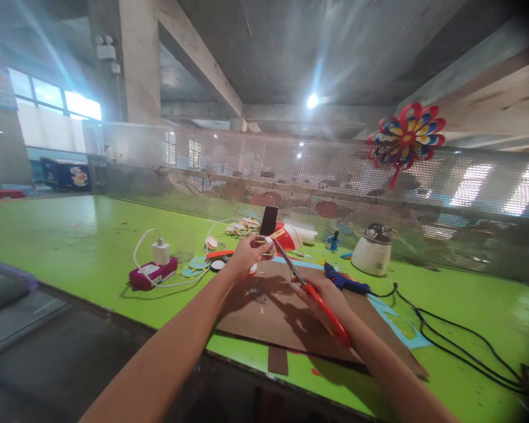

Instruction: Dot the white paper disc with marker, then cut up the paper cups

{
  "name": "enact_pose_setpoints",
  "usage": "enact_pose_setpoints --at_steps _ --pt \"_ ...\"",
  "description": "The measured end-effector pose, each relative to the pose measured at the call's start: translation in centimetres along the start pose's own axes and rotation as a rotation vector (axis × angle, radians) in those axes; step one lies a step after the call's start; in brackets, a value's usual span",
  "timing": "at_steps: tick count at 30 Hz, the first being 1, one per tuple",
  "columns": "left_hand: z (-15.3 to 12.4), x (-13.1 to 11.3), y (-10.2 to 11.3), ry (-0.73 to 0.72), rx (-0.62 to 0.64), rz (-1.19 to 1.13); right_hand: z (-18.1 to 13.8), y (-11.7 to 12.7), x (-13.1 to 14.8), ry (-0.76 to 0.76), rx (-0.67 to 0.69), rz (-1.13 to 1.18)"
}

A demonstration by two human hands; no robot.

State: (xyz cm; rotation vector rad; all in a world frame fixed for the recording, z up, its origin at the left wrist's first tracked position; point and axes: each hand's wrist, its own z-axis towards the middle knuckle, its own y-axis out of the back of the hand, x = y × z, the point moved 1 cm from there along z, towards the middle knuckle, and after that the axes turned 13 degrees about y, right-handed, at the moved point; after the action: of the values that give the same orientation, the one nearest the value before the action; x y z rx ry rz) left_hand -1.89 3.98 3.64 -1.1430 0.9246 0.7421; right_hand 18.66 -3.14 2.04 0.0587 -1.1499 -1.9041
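Observation:
My left hand [248, 254] grips a red and white paper cup [290, 238], tilted on its side, by its near end. In my right hand [320, 292] is a pair of scissors with red handles [328, 314]; the blades point up and away, and their tips meet the cup's side. Whether the blades are cutting into the cup I cannot tell. Below both hands lies a brown board [268, 311] with small scraps on it. Just right of the scissors rests a blue glue gun [346, 281].
A green table [92, 235] carries a purple power strip [153, 273] with a white charger, paper discs [195, 267], a propped phone [269, 221] and a white pot-like container [372, 251]. Black cable [449, 320] runs right. Behind stands a perforated metal screen [229, 164] with a colourful pinwheel [407, 138].

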Motion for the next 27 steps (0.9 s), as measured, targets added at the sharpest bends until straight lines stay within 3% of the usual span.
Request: enact_pose_setpoints --at_steps 19,27 --pt "-0.13 -0.38 0.14 0.068 0.014 -0.038 -0.15 0.08 -0.34 0.011 0.031 -0.015" --pt "-0.20 -0.43 0.03 0.032 -0.019 -0.008 -0.19 0.09 -0.81 0.008 0.053 0.006"
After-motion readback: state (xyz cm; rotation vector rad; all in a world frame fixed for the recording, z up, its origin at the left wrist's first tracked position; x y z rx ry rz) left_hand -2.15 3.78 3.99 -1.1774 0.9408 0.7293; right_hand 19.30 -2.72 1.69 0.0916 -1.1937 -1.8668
